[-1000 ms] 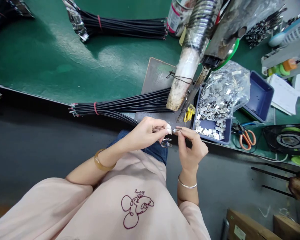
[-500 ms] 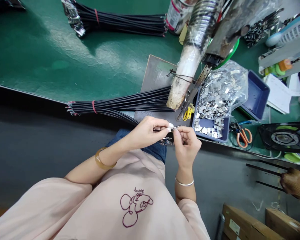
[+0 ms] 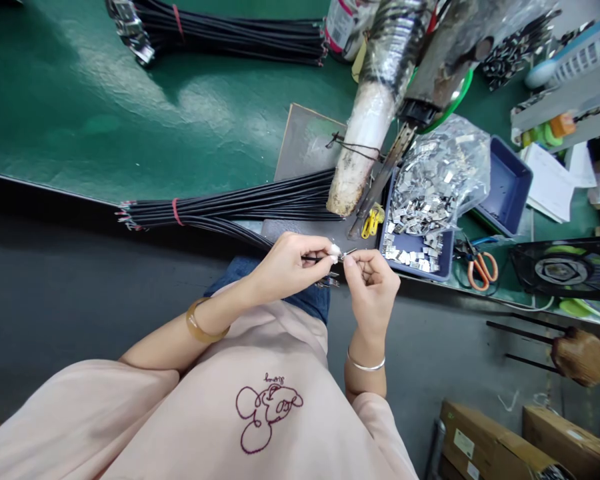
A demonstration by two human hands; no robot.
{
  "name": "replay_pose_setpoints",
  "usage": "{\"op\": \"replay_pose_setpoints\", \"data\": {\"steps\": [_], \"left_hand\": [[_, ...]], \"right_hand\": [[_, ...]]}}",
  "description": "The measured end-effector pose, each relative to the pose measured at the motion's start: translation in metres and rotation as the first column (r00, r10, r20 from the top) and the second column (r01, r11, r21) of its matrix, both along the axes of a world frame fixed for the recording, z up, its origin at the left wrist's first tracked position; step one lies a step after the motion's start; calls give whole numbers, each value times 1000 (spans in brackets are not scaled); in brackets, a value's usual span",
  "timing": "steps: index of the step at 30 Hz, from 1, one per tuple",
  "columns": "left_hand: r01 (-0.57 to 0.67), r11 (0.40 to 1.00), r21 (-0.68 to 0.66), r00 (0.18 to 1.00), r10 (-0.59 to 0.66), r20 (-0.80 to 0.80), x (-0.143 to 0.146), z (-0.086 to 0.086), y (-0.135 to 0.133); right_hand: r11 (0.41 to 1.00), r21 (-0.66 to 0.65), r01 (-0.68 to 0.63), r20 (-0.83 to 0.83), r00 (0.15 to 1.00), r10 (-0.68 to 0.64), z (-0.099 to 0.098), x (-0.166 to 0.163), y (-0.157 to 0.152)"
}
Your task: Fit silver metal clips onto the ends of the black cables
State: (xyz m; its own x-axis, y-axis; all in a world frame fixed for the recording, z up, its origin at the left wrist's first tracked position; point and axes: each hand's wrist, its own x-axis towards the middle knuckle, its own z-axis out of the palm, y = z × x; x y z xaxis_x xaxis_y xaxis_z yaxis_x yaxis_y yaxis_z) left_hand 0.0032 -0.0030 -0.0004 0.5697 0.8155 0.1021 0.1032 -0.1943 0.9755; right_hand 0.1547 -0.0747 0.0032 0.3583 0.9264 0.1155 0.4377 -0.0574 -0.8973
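Observation:
At the bench's front edge, my left hand point(image 3: 293, 267) pinches a black cable point(image 3: 310, 258) between thumb and forefinger; white coverings are on those fingertips. My right hand point(image 3: 374, 287) is closed in a pinch at the cable's end, on a small metal part point(image 3: 349, 253) whose exact shape is too small to make out. The fingertips of both hands almost meet. Below them hang a few shiny metal connectors point(image 3: 330, 280), partly hidden. Just behind lies a bundle of black cables point(image 3: 250, 197), tied with a red band, with some strands running toward my left hand.
To the right, a blue tray point(image 3: 449, 260) holds a bag of small metal shells point(image 3: 423, 190). A white-tipped duct point(image 3: 353, 170) and a soldering iron point(image 3: 380, 177) hang over the grey board point(image 3: 305, 143). Orange-handled pliers point(image 3: 483, 270) and a fan point(image 3: 563, 267) lie farther right.
The whole view has shifted slightly, so things appear a little more to the left and higher. Both hands keep their pinch, with fingertips still close together.

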Motion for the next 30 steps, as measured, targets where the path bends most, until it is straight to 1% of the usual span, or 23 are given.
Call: {"op": "replay_pose_setpoints", "data": {"steps": [2,3,5,7,9,11,12,15,17,19,23,30], "left_hand": [[20,997,-75,999,-17,37,0,1,1],[30,993,-113,998,-24,55,0,2,1],[38,985,-167,997,-25,78,0,4,3],[28,979,-200,996,-10,87,2,5,4],[16,974,-227,995,6,99,4,6,5],[9,969,-248,993,20,113,7,7,5],[2,967,-254,993,29,117,8,8,5],[-44,966,-254,990,75,116,12,9,6],[-70,964,-257,989,101,110,15,10,6],[-84,962,-261,987,116,107,16,10,7],[-103,959,-264,984,138,115,18,9,8],[-131,946,-296,975,176,132,20,12,10]], "right_hand": [[1000,14,12,-127,992,-10,0,4,1],[997,57,43,-170,985,-33,0,6,1],[970,205,127,-225,971,-79,1,9,0],[922,343,179,-221,969,-106,3,9,-2],[896,402,190,-128,980,-151,4,8,-4],[902,399,167,26,981,-193,3,6,-5],[908,394,138,106,975,-195,2,5,-5],[923,386,8,298,945,-133,-4,2,-3],[919,391,-44,362,926,-110,-8,1,1],[918,394,-49,356,929,-104,-10,1,4],[925,379,-28,281,956,-86,-12,1,10],[928,369,-51,295,953,-65,-3,0,14]]}}
